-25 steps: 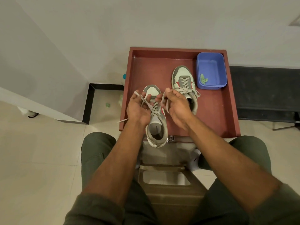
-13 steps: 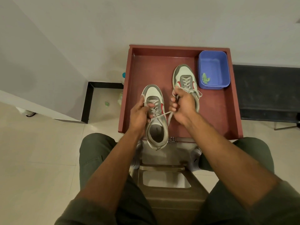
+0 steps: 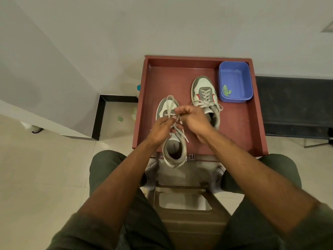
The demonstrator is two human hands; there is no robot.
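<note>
Two grey-and-white sneakers with red accents stand on a reddish-brown tray table (image 3: 239, 127). The near sneaker (image 3: 173, 150) has its heel hanging over the front edge. My left hand (image 3: 162, 129) and my right hand (image 3: 193, 120) meet over its tongue, each pinching the grey lace (image 3: 169, 105). A loop of that lace stands up over the toe, and a loose end trails down the shoe's right side. The far sneaker (image 3: 204, 91) stands to the right with its laces tied in a bow.
A blue plastic tub (image 3: 234, 82) with a small green scrap inside stands in the tray's back right corner. A dark bench (image 3: 295, 101) runs along the right. White walls rise behind and to the left. My knees flank a brown stool (image 3: 189, 210) below.
Both hands have drawn together over the near sneaker's tongue, and a lace loop now stands up over its toe. A second ago the laces were spread out to both sides.
</note>
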